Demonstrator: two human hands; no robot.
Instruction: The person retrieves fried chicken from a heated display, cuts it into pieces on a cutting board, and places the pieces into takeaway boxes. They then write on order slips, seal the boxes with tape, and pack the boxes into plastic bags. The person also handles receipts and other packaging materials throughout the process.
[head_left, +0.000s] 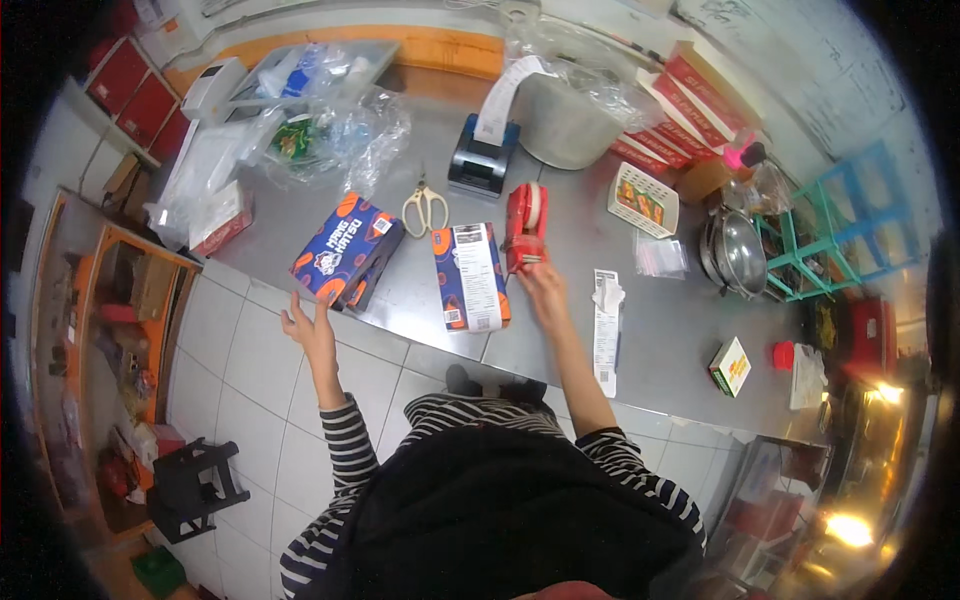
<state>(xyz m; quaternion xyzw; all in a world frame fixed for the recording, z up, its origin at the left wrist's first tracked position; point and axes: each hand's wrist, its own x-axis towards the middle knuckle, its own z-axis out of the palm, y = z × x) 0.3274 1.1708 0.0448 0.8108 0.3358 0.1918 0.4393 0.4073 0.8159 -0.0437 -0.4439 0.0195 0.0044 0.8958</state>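
My left hand (309, 334) is over the counter's front edge, fingers apart and holding nothing. Its fingertips are close to a blue-and-orange printed cardboard box (337, 244), which stands at an angle. My right hand (546, 291) reaches to the near end of a red tape dispenser (526, 225) with a pale roll of tape in it. The fingers are bent at its cutting end; whether they pinch tape is too small to tell. Left of the dispenser, a second blue-and-orange box (444, 274) has a long printed receipt (474, 277) lying along its top.
Scissors (425, 210) lie between the boxes, below a receipt printer (480, 161). To the right are another receipt (606, 330), a white basket of sachets (643, 201), metal bowls (739, 251) and a small box (730, 367). Plastic bags (345, 135) cover the back left. A black stool (196, 487) stands on the floor.
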